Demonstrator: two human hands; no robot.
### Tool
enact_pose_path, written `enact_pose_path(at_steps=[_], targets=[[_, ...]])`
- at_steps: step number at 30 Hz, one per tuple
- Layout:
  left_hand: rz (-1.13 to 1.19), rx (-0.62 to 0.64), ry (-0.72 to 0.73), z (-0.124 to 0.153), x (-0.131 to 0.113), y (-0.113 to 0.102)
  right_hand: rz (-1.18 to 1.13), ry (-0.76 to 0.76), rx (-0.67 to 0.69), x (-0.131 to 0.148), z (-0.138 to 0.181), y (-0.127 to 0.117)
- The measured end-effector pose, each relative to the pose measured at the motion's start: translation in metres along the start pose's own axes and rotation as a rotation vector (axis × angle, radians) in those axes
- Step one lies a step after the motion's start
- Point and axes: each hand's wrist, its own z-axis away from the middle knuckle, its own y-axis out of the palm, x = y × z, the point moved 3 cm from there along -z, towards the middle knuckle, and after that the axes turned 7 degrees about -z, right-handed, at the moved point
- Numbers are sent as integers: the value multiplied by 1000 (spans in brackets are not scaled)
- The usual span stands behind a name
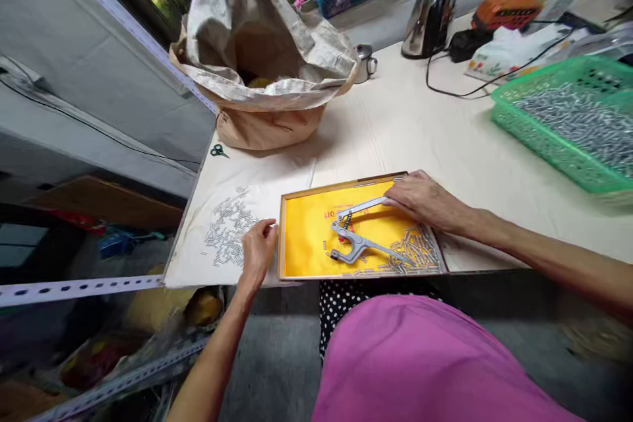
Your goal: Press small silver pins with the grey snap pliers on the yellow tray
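Observation:
A wood-framed tray with a yellow lining [306, 237] lies at the table's near edge. On it rest grey metal hand pliers [359, 237] and a heap of small metal pins [415, 254]. My right hand [422, 201] lies over the upper handle of the pliers, fingers curled on it. My left hand [258, 247] is at the tray's left edge, fingers pinched together beside a scatter of small metal pins [228, 231] on the table; what it pinches is too small to see.
A large crumpled paper sack [262, 46] stands at the back left, with small scissors [218, 151] beside it. A green basket of metal pins [568, 119] sits at the right. A steel kettle [432, 10] and black cable [475, 89] lie behind.

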Motion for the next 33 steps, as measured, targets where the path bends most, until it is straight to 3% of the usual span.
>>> enact_pose_path(at_steps=[3,6,12,22,26,33], targets=[[265,292,-24,31,-26,27,-45,-29,36,8,-8,3],[449,459,-49,57,-43,45,-53,-54,61,12,-14,5],[464,483,-25,83,-44,64,-27,-92,89,12,-17,4],[293,445,114,85,-47,70,-50,-83,92,11,-12,6],[208,493,172,84,-49,70,-58,-73,85,10,-12,8],[210,616,135,76,-46,76,-47,-51,85,13,-12,13]])
